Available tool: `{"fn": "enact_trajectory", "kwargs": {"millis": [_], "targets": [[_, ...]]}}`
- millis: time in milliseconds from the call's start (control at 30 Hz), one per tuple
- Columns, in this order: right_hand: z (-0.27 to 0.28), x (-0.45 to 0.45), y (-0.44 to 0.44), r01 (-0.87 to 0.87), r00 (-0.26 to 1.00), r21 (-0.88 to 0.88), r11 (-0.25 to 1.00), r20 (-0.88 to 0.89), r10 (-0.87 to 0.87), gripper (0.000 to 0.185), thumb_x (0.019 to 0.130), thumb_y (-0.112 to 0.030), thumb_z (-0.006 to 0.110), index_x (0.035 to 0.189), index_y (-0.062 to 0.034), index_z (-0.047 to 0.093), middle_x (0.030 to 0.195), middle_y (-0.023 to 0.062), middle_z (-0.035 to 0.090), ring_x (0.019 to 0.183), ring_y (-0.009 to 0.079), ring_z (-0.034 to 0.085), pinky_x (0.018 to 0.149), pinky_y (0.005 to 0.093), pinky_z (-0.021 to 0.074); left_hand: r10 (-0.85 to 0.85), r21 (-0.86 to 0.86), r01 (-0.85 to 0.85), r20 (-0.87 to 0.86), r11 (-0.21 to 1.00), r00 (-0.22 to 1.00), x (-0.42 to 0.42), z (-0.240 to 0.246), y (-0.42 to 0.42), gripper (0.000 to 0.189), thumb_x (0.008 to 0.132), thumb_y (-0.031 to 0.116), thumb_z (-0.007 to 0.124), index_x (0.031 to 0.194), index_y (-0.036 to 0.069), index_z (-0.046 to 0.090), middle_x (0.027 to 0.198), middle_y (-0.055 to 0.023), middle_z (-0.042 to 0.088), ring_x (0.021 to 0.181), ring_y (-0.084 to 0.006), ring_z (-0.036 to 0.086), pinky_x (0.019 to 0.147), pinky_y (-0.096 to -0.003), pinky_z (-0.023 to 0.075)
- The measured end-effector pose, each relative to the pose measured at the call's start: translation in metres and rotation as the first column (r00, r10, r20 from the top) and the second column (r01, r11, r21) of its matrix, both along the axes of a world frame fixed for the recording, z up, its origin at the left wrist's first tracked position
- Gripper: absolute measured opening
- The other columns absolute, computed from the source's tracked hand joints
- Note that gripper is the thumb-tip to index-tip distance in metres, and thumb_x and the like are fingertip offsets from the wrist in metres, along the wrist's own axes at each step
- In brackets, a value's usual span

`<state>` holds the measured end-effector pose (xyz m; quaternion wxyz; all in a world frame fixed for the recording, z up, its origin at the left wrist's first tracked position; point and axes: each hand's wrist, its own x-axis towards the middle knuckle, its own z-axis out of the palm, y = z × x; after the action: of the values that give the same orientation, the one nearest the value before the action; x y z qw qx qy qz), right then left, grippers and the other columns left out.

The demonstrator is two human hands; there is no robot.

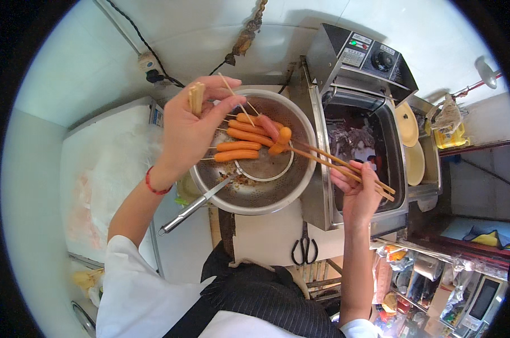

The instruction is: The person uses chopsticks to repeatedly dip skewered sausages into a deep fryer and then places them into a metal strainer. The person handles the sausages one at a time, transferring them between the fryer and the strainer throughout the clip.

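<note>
My left hand point(187, 126) grips a bundle of bamboo skewers point(196, 99) in its curled fingers. Its thumb and fingertips pinch a single skewer point(230, 88) that slants down over the sausages. My right hand point(358, 190) holds wooden chopsticks point(322, 157), whose tips are at an orange sausage point(283, 137) above a perforated metal colander point(309, 126). Several orange sausages on sticks point(238, 146) lie side by side there, their sticks pointing left. A pinker sausage point(268, 126) lies by the chopstick-held one. Beneath them rests a round skimmer point(191, 211), its steel handle crossing the colander's rim.
An electric deep fryer point(318, 177) with dark oil stands right of the colander; its green light glows. Black-handled scissors point(304, 249) lie near my apron. A white chest-like surface point(111, 169) is at left. Yellow oval lids or plates point(414, 164) stand beyond the fryer.
</note>
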<state>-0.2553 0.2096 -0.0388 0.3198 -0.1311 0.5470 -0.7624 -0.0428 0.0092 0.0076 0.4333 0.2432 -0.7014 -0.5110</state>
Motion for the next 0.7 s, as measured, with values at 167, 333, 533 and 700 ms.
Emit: {"fn": "enact_trajectory", "kwargs": {"millis": [167,333,533,700], "targets": [[-0.009,0.008,-0.006,0.002,0.999,0.035,0.999,0.042,-0.004,0.033,0.096,-0.022,0.044,0.094,0.0094,0.053,0.082,0.0246,0.062,0.069,0.0330,0.067,0.063,0.0371,0.0591,-0.068,0.044,0.068,-0.001,0.997,0.998,-0.012,-0.013,0.000,0.016,0.084,-0.001,0.060,0.100,-0.004,0.058,0.098,-0.0097,0.063,0.088,-0.0125,0.063,0.079,-0.0244,0.0489],[-0.007,0.007,-0.006,-0.010,1.000,0.035,0.999,0.003,0.010,0.033,0.096,-0.022,0.044,0.094,0.0094,0.054,0.083,0.0245,0.062,0.069,0.0323,0.067,0.063,0.0365,0.0590,-0.104,0.060,0.106,-0.047,0.993,0.993,-0.023,-0.020,0.000,0.012,0.084,-0.001,0.059,0.096,-0.004,0.059,0.101,-0.0099,0.062,0.087,-0.0130,0.063,0.080,-0.0258,0.0487],[-0.007,0.007,-0.005,-0.025,1.000,0.017,1.000,-0.006,0.025,0.033,0.096,-0.023,0.044,0.094,0.0091,0.054,0.083,0.0244,0.062,0.069,0.0324,0.067,0.062,0.0365,0.0590,-0.105,0.042,0.106,-0.034,0.993,0.994,-0.029,-0.020,0.002,0.014,0.084,0.000,0.060,0.098,-0.004,0.059,0.094,-0.0088,0.065,0.082,-0.0117,0.063,0.079,-0.0264,0.0485],[-0.006,0.007,-0.005,-0.037,0.999,0.023,0.999,-0.010,0.037,0.034,0.096,-0.023,0.044,0.095,0.0090,0.054,0.083,0.0245,0.062,0.070,0.0329,0.067,0.062,0.0364,0.0591,-0.104,0.041,0.104,-0.014,0.994,0.995,-0.033,-0.020,0.004,0.015,0.084,0.001,0.060,0.099,-0.003,0.059,0.092,-0.0085,0.066,0.080,-0.0105,0.063,0.079,-0.0257,0.0481]]}}
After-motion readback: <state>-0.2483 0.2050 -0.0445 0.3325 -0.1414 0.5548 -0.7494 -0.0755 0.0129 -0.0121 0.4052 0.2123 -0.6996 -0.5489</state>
